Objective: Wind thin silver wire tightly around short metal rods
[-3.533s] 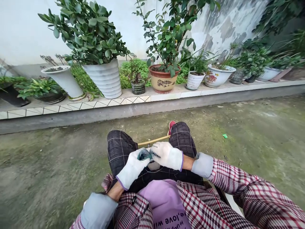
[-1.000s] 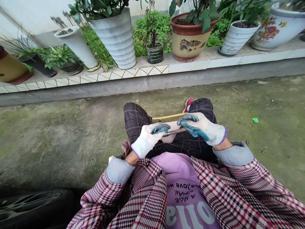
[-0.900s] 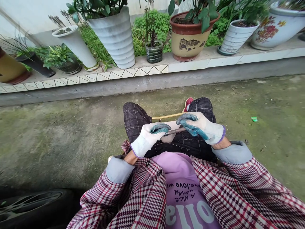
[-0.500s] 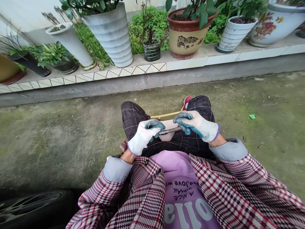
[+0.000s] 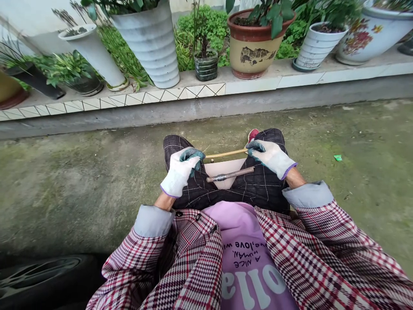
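Both hands wear white gloves with blue-green coated palms. My left hand [image 5: 183, 168] is closed on the left end of a thin yellowish strip [image 5: 226, 153], which looks like split bamboo. My right hand [image 5: 267, 156] grips the strip's right end, so it spans the gap between my knees. Nearer to me, a brownish rod [image 5: 230, 174] with wire-like coils round its left part lies across my lap, touched by neither hand. Beneath it is a pale pinkish flat surface [image 5: 226, 167] between my thighs; I cannot tell what it is.
Ahead runs a low tiled ledge [image 5: 251, 85] with several potted plants, among them a tan pot with a red rim [image 5: 254, 49]. A wheel [image 5: 41, 277] stands at the lower left. A green scrap [image 5: 337, 158] lies on the concrete ground to the right.
Both hands have let go of the coiled rod, which now rests on my lap. They have moved forward and taken hold of the yellowish strip at its two ends.
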A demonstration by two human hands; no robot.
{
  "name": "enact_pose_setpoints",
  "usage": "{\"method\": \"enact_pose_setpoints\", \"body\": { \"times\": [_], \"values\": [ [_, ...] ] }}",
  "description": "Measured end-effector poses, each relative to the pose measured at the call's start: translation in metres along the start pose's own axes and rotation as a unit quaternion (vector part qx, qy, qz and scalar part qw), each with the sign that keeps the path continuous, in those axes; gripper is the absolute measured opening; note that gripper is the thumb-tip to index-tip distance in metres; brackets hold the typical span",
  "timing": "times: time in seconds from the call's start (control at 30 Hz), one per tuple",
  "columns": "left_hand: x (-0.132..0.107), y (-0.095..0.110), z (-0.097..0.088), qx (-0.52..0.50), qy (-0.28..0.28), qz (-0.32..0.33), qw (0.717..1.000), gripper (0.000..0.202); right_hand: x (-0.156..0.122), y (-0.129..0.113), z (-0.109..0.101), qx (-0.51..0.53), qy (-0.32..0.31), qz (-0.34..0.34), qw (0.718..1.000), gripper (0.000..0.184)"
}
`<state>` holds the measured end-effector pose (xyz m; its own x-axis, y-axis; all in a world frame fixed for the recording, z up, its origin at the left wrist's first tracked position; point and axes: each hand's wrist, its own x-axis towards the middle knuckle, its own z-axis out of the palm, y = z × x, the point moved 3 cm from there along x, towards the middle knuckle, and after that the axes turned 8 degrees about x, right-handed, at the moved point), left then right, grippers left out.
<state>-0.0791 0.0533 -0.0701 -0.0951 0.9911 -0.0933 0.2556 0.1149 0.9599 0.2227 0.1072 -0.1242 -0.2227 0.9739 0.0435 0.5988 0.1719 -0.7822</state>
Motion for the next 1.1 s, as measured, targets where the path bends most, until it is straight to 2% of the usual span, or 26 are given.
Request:
{"method": "enact_pose_setpoints", "body": {
  "times": [0.07,0.13,0.27,0.37,0.47,0.57,0.6,0.7,0.77,0.8,0.87,0.93,1.0,1.1],
  "values": [
    [0.005,-0.005,0.000,-0.003,0.008,-0.006,1.000,0.014,-0.009,-0.001,0.006,-0.039,-0.039,-0.001,0.998,0.032],
    [0.011,-0.010,0.002,0.002,0.010,-0.012,1.000,0.013,-0.019,-0.005,0.022,-0.129,-0.109,-0.011,0.986,0.034],
    [0.022,-0.020,0.012,0.022,-0.005,-0.014,1.000,0.011,-0.029,-0.011,0.071,-0.345,-0.245,-0.066,0.904,0.039],
    [0.033,-0.027,0.018,0.012,-0.018,-0.022,1.000,0.013,-0.025,-0.008,0.096,-0.385,-0.292,-0.057,0.874,0.033],
    [0.047,-0.034,0.018,-0.012,-0.015,-0.027,0.999,0.018,-0.019,-0.003,0.089,-0.344,-0.312,-0.044,0.884,0.027],
    [0.060,-0.041,0.012,-0.020,0.002,-0.013,1.000,0.018,-0.021,-0.003,0.053,-0.286,-0.309,-0.042,0.906,0.022],
    [0.063,-0.043,0.011,-0.020,0.009,-0.008,1.000,0.017,-0.024,-0.003,0.037,-0.228,-0.314,-0.018,0.921,0.022],
    [0.070,-0.049,0.010,-0.014,0.017,0.004,1.000,0.015,-0.032,-0.009,-0.013,-0.043,-0.273,0.022,0.961,0.028],
    [0.081,-0.047,0.011,-0.008,0.017,0.006,1.000,0.015,-0.036,-0.015,-0.042,0.064,-0.235,0.043,0.969,0.029],
    [0.089,-0.043,0.011,-0.006,0.019,0.007,1.000,0.014,-0.038,-0.017,-0.054,0.123,-0.201,0.057,0.970,0.035],
    [0.113,-0.027,0.009,-0.006,0.032,0.017,0.999,0.013,-0.036,-0.022,-0.076,0.216,-0.095,0.072,0.969,0.038],
    [0.143,0.000,0.004,-0.021,0.060,0.055,0.996,0.010,-0.030,-0.027,-0.092,0.289,0.026,0.058,0.955,0.035],
    [0.172,0.028,0.000,-0.030,0.080,0.074,0.994,0.009,-0.022,-0.034,-0.102,0.354,0.132,0.015,0.926,0.032],
    [0.202,0.052,-0.001,-0.049,0.099,0.093,0.990,0.007,-0.010,-0.043,-0.102,0.424,0.210,-0.037,0.880,0.030]
  ]
}}
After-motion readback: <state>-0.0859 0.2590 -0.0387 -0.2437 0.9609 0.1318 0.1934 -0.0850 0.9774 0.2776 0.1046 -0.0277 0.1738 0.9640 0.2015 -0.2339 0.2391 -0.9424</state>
